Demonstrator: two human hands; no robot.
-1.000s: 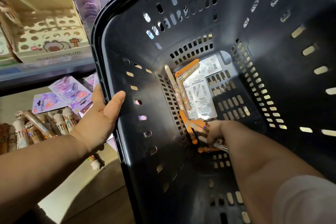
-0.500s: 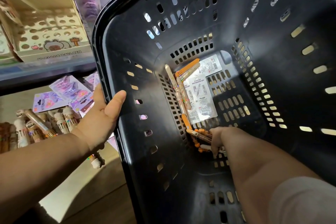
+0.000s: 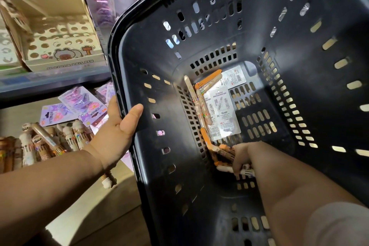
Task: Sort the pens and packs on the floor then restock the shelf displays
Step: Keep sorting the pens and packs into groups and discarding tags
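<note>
A person holds a black slotted basket (image 3: 113, 50) tipped toward them, so its floor shows at the far end. The left grip (image 3: 119, 132) clamps the basket's left rim, with the thumb lying over the inside wall and the fingers hidden behind the outside.

The right grip (image 3: 242, 156) reaches deep inside to the near left corner of the basket's floor. Its fingers are curled round a bundle of pens (image 3: 225, 153), orange and cream, whose ends stick out on both sides of the fist. A pale sleeve (image 3: 337, 223) covers the upper part of that arm.

More loose pens (image 3: 199, 104) lie along the left edge of the basket's floor, running from the bundle to the far left corner, where an orange pen (image 3: 207, 80) lies at a slant. Just beside them, two flat white packs (image 3: 221, 114) lie printed side up, one partly over the other.

Outside the basket to the left, a shelf (image 3: 50, 84) carries an open display box (image 3: 60, 50) with rows of round holes and a cartoon bear on its front. Below the shelf board, purple packs (image 3: 79, 110) lie in a loose heap, and a pile of brown and cream pens (image 3: 40, 146) lies just in front of them. One stray pen (image 3: 108, 180) shows under the left wrist.
</note>
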